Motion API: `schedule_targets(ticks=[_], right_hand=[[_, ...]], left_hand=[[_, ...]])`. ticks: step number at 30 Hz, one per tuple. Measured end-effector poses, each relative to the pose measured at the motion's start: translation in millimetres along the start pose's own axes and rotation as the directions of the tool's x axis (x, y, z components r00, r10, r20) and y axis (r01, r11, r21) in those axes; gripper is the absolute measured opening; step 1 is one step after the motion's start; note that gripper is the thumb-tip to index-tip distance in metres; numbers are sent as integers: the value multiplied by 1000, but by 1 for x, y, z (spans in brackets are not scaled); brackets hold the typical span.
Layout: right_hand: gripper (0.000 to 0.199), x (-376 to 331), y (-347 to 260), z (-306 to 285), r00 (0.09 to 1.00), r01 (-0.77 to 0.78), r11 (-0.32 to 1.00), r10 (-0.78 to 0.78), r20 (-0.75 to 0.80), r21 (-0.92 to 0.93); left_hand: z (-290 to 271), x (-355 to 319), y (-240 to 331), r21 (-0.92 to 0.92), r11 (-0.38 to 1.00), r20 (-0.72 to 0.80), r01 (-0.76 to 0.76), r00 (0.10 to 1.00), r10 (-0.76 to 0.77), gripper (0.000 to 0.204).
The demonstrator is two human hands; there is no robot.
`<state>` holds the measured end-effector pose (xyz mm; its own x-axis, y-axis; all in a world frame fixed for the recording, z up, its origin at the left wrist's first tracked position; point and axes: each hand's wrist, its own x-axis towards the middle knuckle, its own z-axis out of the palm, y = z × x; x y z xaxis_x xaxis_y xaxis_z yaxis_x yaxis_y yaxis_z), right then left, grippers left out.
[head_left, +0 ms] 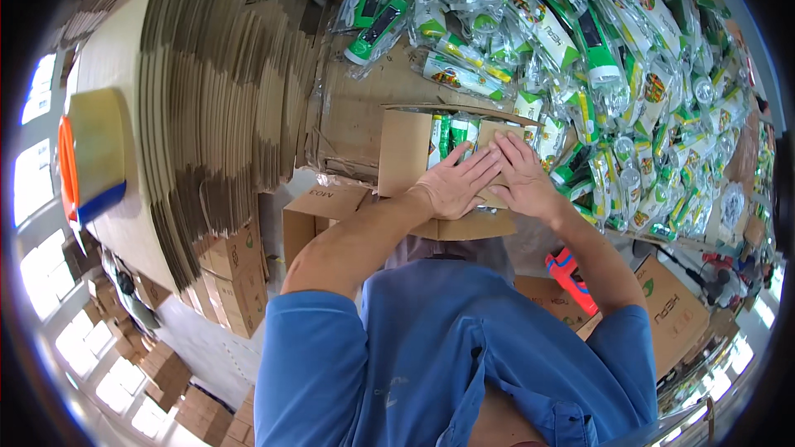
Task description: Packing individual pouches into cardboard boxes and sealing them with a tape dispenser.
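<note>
An open cardboard carton (406, 145) stands before me at the edge of the work surface. Inside it show green-and-white packaged items (455, 130), partly hidden by my hands and a flap. My left hand (454, 185) lies over the carton with fingers stretched toward the right. Beside it, my right hand (527, 180) is flat, fingers extended, on a folded-in cardboard flap (490, 130). The fingertips of both hands meet or overlap over this flap. Neither hand grasps anything. The near flap (468, 226) sticks out toward my body.
A big heap of clear-bagged green-and-white items (613, 58) covers the far right. Tall stacks of flattened cartons (224, 83) stand at left. Another open box (310, 219) sits below left. A red-and-blue tape dispenser (571, 281) rests near my right arm, by a carton (675, 314).
</note>
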<state>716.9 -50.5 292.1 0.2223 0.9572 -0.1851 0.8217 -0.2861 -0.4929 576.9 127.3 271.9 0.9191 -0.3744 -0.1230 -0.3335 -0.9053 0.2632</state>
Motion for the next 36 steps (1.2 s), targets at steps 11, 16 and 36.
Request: schedule_targets(ticks=[11,16,36], right_hand=[[23,17,27,-35,850,195,938,-16,-527,286],[28,133,39,-113,995,-99,687,67,73,720],[45,135,-16,16,999,24,987,-20,30,-160]], left_hand=[[6,-2,-2,-37,998,-3,49,999,-49,75],[8,2,-1,-31,999,-47,17,999,-18,74],[49,-98,79,-203,797,-501,569,638,-584,61]])
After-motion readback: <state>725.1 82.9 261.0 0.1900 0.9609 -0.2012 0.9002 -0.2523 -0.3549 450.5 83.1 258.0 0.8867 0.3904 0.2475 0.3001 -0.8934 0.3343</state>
